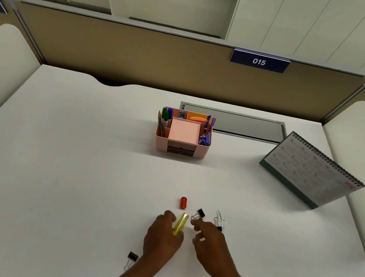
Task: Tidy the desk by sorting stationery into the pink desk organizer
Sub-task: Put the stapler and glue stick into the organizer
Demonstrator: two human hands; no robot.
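Observation:
The pink desk organizer (160, 143) stands mid-desk, holding markers, pens, pencils, clips and coloured notes. Near the front edge my left hand (162, 237) is closed around a yellow highlighter (180, 223) that points away from me. Just beyond it lies a small red cap-like piece (183, 202). My right hand (211, 243) hovers with fingers loosely curled and apart, its fingertips beside a black binder clip (200, 214). Another clip with silver handles (219, 220) lies right of that. A third black binder clip (131, 258) lies left of my left forearm.
A spiral desk calendar (312, 170) stands at the right. A grey cable hatch (235, 123) sits behind the organizer. Beige partition walls bound the white desk (62, 166) at the back and both sides, with a "015" sign (259, 61) above.

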